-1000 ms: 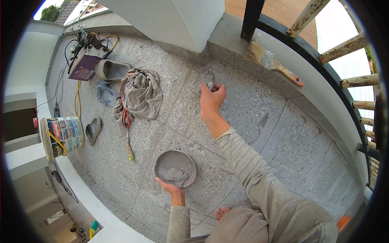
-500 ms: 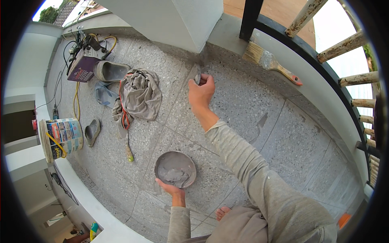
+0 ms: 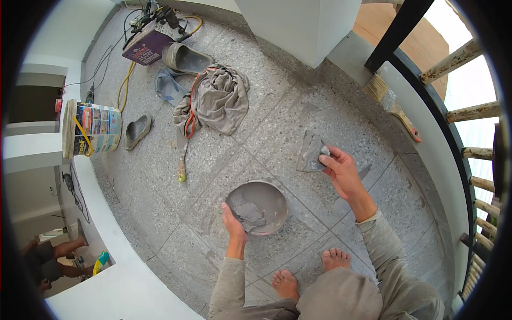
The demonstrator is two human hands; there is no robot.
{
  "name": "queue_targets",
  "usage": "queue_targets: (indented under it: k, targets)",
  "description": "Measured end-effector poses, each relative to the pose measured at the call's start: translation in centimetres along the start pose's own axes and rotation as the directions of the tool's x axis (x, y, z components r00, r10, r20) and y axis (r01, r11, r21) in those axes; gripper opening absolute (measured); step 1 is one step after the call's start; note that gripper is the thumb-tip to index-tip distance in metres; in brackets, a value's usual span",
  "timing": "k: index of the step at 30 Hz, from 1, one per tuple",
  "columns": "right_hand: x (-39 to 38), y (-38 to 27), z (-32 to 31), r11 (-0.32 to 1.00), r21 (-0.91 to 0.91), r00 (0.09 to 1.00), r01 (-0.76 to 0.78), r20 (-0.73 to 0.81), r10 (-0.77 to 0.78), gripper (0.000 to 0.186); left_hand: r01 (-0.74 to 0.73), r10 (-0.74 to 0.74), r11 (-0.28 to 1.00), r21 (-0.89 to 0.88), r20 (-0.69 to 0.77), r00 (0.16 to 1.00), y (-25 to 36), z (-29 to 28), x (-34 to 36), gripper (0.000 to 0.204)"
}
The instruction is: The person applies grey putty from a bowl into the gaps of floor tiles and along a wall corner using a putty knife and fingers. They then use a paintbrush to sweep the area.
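My left hand point(image 3: 233, 224) grips the near left rim of a round grey bowl point(image 3: 274, 201), tilted a little over the tiled floor. Inside the bowl lies a lump of wet grey paste point(image 3: 249, 214), like cement or grout. To the right of the bowl, my right hand point(image 3: 344, 173) pinches a thin, flat grey spreader point(image 3: 311, 154) between thumb and fingers. Grey paste coats the spreader, so its material cannot be made out. It is held apart from the bowl, and its gap from the floor is hard to judge.
Ahead lie a crumpled grey cloth point(image 3: 221, 101), a scraper with a yellow-green handle point(image 3: 182, 169) and grey clogs point(image 3: 138, 132). A bucket point(image 3: 98, 128) and purple box point(image 3: 146, 49) stand left. A paintbrush point(image 3: 392, 104) rests on the ledge by the railing. Another person's legs point(image 3: 66, 250) show lower left.
My right hand has drawn back from the floor beside the pillar corner with the spreader, closer to the bowl. The bowl has turned in my left hand. The view has shifted, showing both feet.
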State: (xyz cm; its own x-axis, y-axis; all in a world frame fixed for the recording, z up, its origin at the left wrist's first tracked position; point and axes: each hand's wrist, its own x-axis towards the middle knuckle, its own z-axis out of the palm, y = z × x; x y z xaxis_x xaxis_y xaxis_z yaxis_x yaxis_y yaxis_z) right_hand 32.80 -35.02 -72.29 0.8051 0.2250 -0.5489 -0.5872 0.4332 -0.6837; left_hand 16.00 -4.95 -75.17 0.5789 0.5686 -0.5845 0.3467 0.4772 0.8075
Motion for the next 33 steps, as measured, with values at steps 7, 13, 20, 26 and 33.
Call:
queue_targets:
  k: [7, 13, 20, 26, 33]
  targets:
    - [-3.2, -0.8, -2.3, 0.999, -0.003, 0.999, 0.049, 0.021, -0.049, 0.041, -0.227, 0.044, 0.823, 0.521, 0.339, 0.94, -1.3, 8.4, 0.8, 0.059]
    - [-5.5, -0.2, -2.7, 0.974, -0.217, 0.998, -0.059, 0.001, 0.06, 0.042, -0.751, 0.526, 0.151, 0.643, 0.591, 0.612, 2.9, 15.3, -1.6, 0.037]
    - [-7.8, 0.9, -1.9, 0.967, -0.253, 0.998, -0.035, 0.04, 0.047, 0.042, -0.843, 0.353, 0.441, 0.307, 0.804, 0.478, 2.3, 17.5, -5.2, 0.037]
    - [-10.0, 0.0, 0.1, 0.95, -0.312, 0.998, 0.026, 0.057, -0.008, 0.038, -0.855, 0.395, 0.438, 0.278, 0.795, 0.461, 2.0, 14.5, -6.8, 0.039]
    - [-12.9, -2.4, 1.6, 0.958, -0.28, 0.998, 0.062, 0.047, -0.051, 0.029, -0.707, 0.311, 0.693, 0.14, 0.827, 0.468, 3.4, 11.9, -9.6, 0.081]
